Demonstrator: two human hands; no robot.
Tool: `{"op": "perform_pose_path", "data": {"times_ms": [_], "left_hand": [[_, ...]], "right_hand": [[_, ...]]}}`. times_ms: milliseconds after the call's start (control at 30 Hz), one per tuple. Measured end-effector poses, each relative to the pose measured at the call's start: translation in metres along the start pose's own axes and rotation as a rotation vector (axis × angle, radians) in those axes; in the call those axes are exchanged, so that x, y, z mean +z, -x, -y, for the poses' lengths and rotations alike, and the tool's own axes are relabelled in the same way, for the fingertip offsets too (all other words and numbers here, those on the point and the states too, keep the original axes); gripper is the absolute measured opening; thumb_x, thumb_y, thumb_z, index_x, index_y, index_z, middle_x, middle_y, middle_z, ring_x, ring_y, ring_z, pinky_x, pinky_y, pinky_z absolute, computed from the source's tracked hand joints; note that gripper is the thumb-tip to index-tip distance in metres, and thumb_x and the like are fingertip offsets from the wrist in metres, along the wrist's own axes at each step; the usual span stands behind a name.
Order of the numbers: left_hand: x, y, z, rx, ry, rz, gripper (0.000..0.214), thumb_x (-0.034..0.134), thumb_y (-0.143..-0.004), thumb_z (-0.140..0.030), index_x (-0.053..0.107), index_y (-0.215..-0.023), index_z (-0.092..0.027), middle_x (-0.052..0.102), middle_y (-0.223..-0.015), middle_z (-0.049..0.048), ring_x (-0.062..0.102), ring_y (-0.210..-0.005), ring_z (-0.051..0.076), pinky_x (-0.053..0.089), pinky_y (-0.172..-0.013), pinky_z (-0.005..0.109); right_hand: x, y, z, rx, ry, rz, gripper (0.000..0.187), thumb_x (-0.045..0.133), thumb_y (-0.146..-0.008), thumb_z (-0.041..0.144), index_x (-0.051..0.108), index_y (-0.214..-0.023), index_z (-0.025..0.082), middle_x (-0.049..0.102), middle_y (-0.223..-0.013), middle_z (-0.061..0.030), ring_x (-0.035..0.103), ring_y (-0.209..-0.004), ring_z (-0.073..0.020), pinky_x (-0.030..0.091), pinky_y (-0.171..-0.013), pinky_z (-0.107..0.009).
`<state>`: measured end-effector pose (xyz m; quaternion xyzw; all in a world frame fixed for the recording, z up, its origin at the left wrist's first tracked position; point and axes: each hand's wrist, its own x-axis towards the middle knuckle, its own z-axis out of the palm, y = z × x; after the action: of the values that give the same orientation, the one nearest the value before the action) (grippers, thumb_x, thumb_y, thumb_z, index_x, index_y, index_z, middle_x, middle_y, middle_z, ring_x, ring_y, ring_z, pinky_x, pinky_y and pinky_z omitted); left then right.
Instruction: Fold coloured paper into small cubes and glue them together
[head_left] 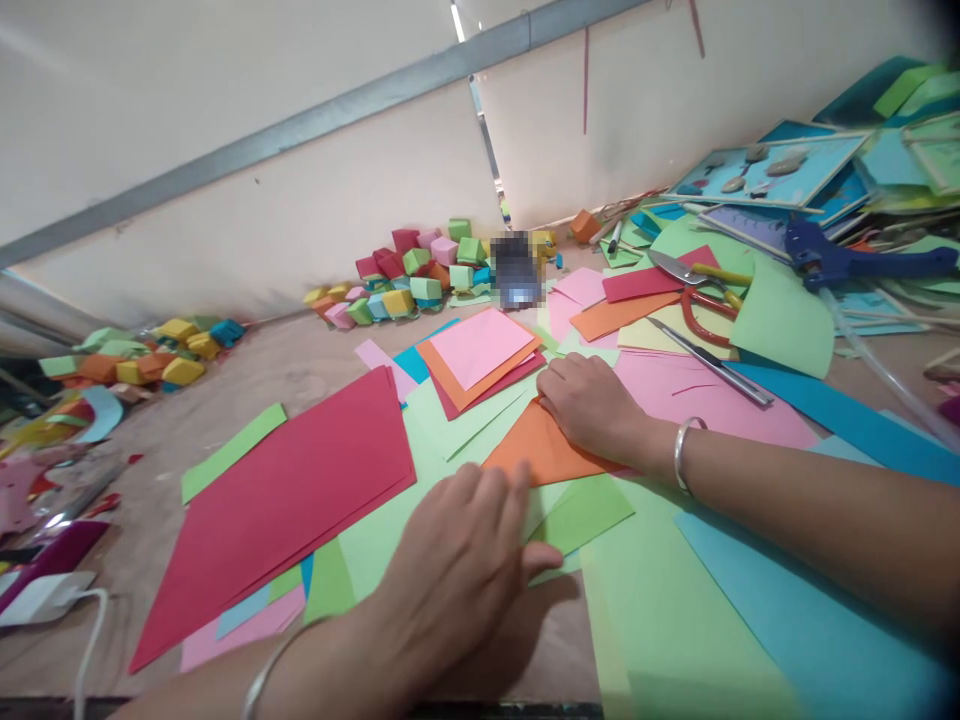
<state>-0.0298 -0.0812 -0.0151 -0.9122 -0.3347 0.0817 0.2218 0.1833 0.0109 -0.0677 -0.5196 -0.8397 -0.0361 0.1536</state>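
A folded sheet of orange paper (pixel 525 445) lies in front of me, showing a triangular shape. Its upper corner is under my right hand (pixel 592 405), whose fingers are curled together on it. My left hand (pixel 465 560) is stretched out flat, slightly blurred, with its fingertips at the paper's left corner and the thumb apart. Beneath are pale green sheets (pixel 375 535) and a brighter green piece (pixel 589 515). Just beyond, a pink square (pixel 484 345) rests on orange and red squares. Large red sheets (pixel 292 500) are stacked to the left.
Folded paper cubes (pixel 394 300) are piled against the wall, with another heap (pixel 150 355) at left. To the right lie scissors (pixel 701 300), a craft knife (pixel 712 365) and a blue glue gun (pixel 862 260). A white charger (pixel 49 600) with its cable sits at lower left.
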Motion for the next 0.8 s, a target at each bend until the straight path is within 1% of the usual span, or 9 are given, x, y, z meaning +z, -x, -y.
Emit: {"op": "perform_pose_path", "data": {"times_ms": [67,100,200,300,400,500,633,733,800], "left_hand": [[-0.001,-0.028,-0.009,0.129,0.095,-0.006,0.078,0.023,-0.098,-0.064,0.056,-0.134,-0.003,0.064,-0.079,0.0093,0.055,-0.066,0.022,0.044,-0.056,0.034],[0.001,-0.039,-0.014,0.182,0.124,0.007,0.085,0.026,-0.094,-0.069,0.052,-0.138,-0.001,0.063,-0.079,0.0091,0.054,-0.066,0.022,0.043,-0.056,0.034],[0.006,-0.051,-0.024,0.231,0.082,0.089,0.1,0.035,-0.084,-0.079,0.052,-0.136,0.004,0.062,-0.078,0.0103,0.052,-0.065,0.022,0.04,-0.053,0.034],[0.01,-0.036,-0.024,0.179,0.042,0.151,0.103,0.039,-0.08,-0.081,0.056,-0.134,0.004,0.062,-0.072,0.0094,0.053,-0.061,0.022,0.038,-0.049,0.032],[0.012,-0.012,-0.016,0.109,0.001,0.135,0.099,0.047,-0.08,-0.079,0.06,-0.13,0.005,0.063,-0.066,0.0088,0.057,-0.059,0.023,0.042,-0.047,0.032],[0.016,0.011,-0.009,0.041,-0.014,0.16,0.09,0.054,-0.084,-0.072,0.06,-0.13,0.005,0.065,-0.068,0.0103,0.06,-0.059,0.024,0.044,-0.048,0.033],[0.023,0.034,0.0,-0.05,0.025,0.236,0.078,0.049,-0.093,-0.062,0.057,-0.134,0.003,0.067,-0.07,0.0118,0.064,-0.064,0.026,0.045,-0.051,0.033],[0.021,0.041,0.006,-0.111,0.029,0.287,0.069,0.047,-0.095,-0.058,0.062,-0.13,0.0,0.067,-0.07,0.012,0.064,-0.065,0.026,0.043,-0.05,0.032],[0.015,0.034,0.008,-0.131,0.0,0.251,0.058,0.044,-0.099,-0.052,0.07,-0.118,-0.004,0.066,-0.07,0.0118,0.063,-0.065,0.026,0.041,-0.051,0.033]], "right_hand": [[0.0,0.0,0.0,0.002,0.002,-0.013,0.012,0.05,-0.094,0.012,0.061,-0.091,0.014,0.063,-0.09,-0.0114,0.047,-0.081,-0.0233,0.018,-0.063,-0.033],[0.0,0.0,0.0,0.007,0.004,-0.016,0.012,0.05,-0.094,0.013,0.061,-0.091,0.014,0.063,-0.089,-0.0112,0.048,-0.081,-0.0235,0.019,-0.063,-0.033],[-0.001,0.0,0.0,0.007,0.003,-0.013,0.011,0.05,-0.094,0.013,0.061,-0.092,0.014,0.063,-0.09,-0.011,0.048,-0.082,-0.0239,0.019,-0.063,-0.033],[-0.004,0.0,0.001,-0.01,-0.008,0.004,0.01,0.051,-0.093,0.011,0.06,-0.093,0.014,0.064,-0.092,-0.012,0.049,-0.082,-0.0237,0.019,-0.062,-0.033],[-0.005,0.0,0.001,-0.009,-0.016,0.021,0.012,0.049,-0.093,0.009,0.06,-0.093,0.014,0.064,-0.093,-0.0121,0.049,-0.082,-0.0232,0.019,-0.062,-0.033],[-0.005,0.0,0.002,-0.003,-0.018,0.014,0.013,0.048,-0.093,0.009,0.06,-0.092,0.014,0.064,-0.092,-0.0118,0.049,-0.083,-0.0234,0.019,-0.062,-0.033],[-0.004,-0.001,0.001,-0.008,-0.015,0.022,0.012,0.049,-0.093,0.009,0.06,-0.091,0.014,0.063,-0.092,-0.0121,0.049,-0.082,-0.0232,0.018,-0.061,-0.032],[-0.004,-0.001,0.001,-0.009,-0.017,0.027,0.012,0.049,-0.093,0.008,0.06,-0.091,0.013,0.064,-0.093,-0.0123,0.049,-0.082,-0.0234,0.018,-0.061,-0.032],[-0.005,-0.001,0.001,-0.01,-0.016,0.027,0.013,0.049,-0.093,0.008,0.06,-0.093,0.013,0.064,-0.094,-0.0126,0.05,-0.083,-0.024,0.018,-0.061,-0.033]]}}
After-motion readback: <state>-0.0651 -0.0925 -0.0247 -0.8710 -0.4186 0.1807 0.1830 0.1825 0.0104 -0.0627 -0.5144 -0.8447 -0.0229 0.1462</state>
